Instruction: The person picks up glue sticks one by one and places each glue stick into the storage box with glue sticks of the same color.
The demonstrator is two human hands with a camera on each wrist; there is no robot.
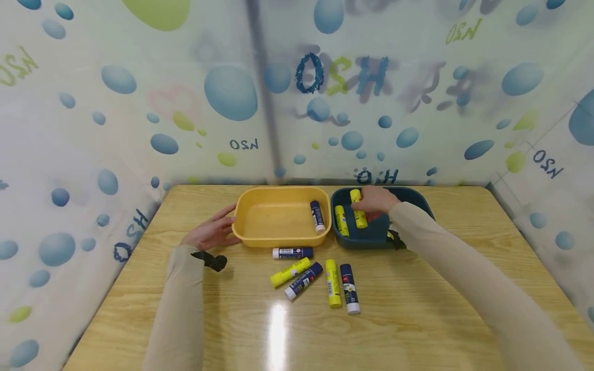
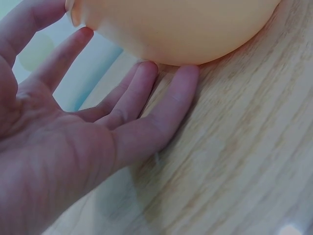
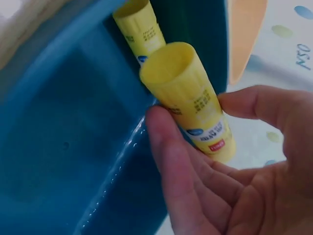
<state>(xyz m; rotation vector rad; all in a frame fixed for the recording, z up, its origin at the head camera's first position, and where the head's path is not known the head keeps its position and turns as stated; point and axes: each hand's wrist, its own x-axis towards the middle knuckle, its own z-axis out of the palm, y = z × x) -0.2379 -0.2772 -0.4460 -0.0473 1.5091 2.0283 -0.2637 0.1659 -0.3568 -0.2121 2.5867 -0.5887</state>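
My right hand pinches a yellow glue stick between thumb and fingers, inside the dark blue bin. In the right wrist view the held glue stick is tilted. Beside it another yellow glue stick leans in the bin's end. My left hand is at the left end of the yellow-orange bin, fingers spread and fairly straight. The left wrist view shows fingertips against the wall of that bin. One navy glue stick lies in the yellow-orange bin.
On the wooden table, in front of the bins, lie a sideways navy glue stick, a slanted yellow one, a slanted navy one, and upright-pointing yellow and navy ones. A patterned wall stands behind the bins.
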